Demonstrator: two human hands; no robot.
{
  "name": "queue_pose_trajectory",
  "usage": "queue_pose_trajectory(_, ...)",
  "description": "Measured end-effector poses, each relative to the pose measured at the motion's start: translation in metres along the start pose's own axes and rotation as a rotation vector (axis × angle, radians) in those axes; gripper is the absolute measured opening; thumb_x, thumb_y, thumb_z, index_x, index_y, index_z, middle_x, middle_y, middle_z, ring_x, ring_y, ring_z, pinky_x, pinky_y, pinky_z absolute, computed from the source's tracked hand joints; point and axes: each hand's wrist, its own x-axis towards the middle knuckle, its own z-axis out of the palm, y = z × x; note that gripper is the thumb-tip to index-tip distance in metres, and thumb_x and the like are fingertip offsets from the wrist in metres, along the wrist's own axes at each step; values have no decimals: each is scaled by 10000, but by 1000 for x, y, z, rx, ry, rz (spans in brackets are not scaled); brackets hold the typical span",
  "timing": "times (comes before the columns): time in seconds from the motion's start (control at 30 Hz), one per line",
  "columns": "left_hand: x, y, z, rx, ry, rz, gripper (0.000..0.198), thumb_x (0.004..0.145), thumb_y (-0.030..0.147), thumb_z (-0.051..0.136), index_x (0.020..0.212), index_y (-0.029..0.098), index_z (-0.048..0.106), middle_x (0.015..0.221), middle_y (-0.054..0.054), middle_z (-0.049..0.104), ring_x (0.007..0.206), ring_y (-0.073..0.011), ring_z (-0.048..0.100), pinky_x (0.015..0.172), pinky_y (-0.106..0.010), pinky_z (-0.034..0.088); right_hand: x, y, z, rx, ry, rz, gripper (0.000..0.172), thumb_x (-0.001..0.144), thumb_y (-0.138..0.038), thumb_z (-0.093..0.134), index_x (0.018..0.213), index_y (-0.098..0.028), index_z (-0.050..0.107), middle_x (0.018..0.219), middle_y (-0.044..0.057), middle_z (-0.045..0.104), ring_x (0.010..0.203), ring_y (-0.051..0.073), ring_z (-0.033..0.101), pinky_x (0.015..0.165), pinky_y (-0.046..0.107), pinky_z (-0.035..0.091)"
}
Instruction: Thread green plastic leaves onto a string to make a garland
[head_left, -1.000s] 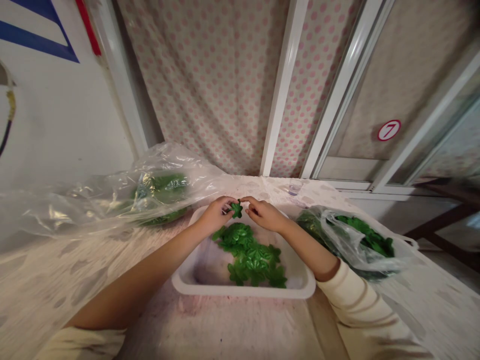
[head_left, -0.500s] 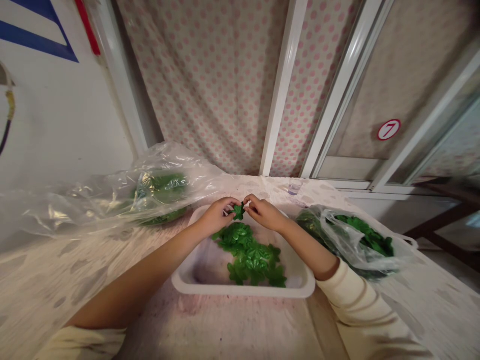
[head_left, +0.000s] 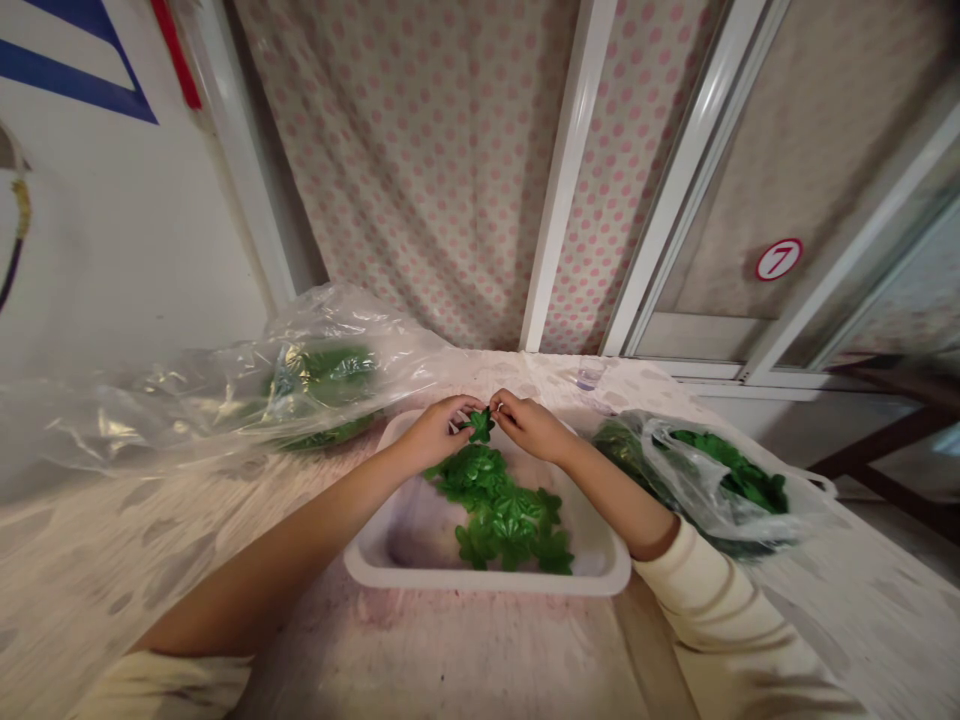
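Above the far part of a white plastic tray [head_left: 487, 580], my left hand [head_left: 442, 428] pinches a small green artificial leaf [head_left: 480, 426] with pointed lobes. My right hand [head_left: 529, 422] has thumb and forefinger closed at the leaf's upper right edge; the fingertips partly hide the contact. Below the hands, a pile of glossy green artificial leaves [head_left: 506, 515] lies in the tray, overlapping and spread toward its near right side.
To the left lies a large clear plastic bag [head_left: 352, 340] with green pieces inside. On the right stands an opened bag [head_left: 675, 490] of green leaves [head_left: 735, 470]. A small clear cup [head_left: 589, 374] is at the table's back edge, before a dotted curtain [head_left: 450, 180].
The leaf has turned to show more of its face and moved slightly right. Both hands stay nearly in place, with small finger shifts.
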Motion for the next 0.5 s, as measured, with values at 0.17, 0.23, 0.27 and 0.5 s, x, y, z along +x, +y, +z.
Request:
queue_pose_trajectory(0.17, 0, -4, 1, -4, -11, 14, 333, 721, 147, 530, 1051, 173, 569, 1019, -65, 640, 782, -127, 594, 737, -274, 498, -1, 0, -1, 21, 5, -18, 114, 870, -195, 398, 958, -196, 471, 646, -20, 534, 555, 117, 476, 560, 203, 311)
queue_pose_trajectory(0.23, 0, -4, 1, 12, -10, 20, 334, 720, 146, 531, 1049, 175, 578, 1025, -66, 639, 775, -128, 594, 734, -271, 497, -1, -1, -1, 18, 5, -18, 114, 872, -197, 396, 960, -197, 467, 642, -21, 528, 553, 117, 473, 561, 203, 314)
queue_pose_trajectory(0.27, 0, -4, 1, 25, -9, 23, 333, 719, 144, 533, 1047, 176, 584, 1022, -66, 640, 772, -128, 593, 735, -270, 496, -1, -1, -1, 15, 4, -19, 114, 873, -199, 393, 960, -196, 466, 643, -20, 526, 553, 117, 471, 561, 204, 314)
queue_pose_trajectory(0.5, 0, -1, -1, 88, -25, 10, 314, 716, 136, 536, 1019, 165, 611, 993, -66, 643, 743, -128, 586, 719, -263, 487, -1, -1, -1, 23, -7, -34, 105, 875, -209, 385, 945, -196, 462, 658, -16, 523, 569, 121, 475, 571, 207, 323)
